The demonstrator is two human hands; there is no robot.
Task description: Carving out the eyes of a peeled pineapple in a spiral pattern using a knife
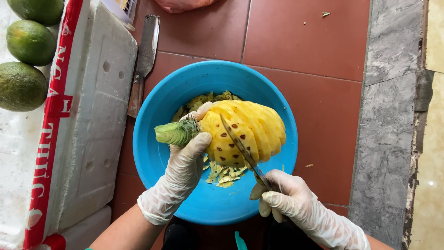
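Note:
A peeled yellow pineapple (252,129) with diagonal grooves and brown eyes lies sideways over a blue plastic basin (157,157). My left hand (182,171), in a thin clear glove, grips it at the trimmed green crown stub (175,133). My right hand (289,199), also gloved, holds a narrow knife (240,150) whose blade rests slanted across the pineapple's flesh among the eyes. Yellow pineapple scraps (222,175) lie in the basin under and behind the fruit.
A white foam box (92,115) with red tape stands at the left, with three green round fruits (27,41) on it. A cleaver (144,60) lies on the red floor tiles beside the box. A grey stone strip (391,115) runs along the right.

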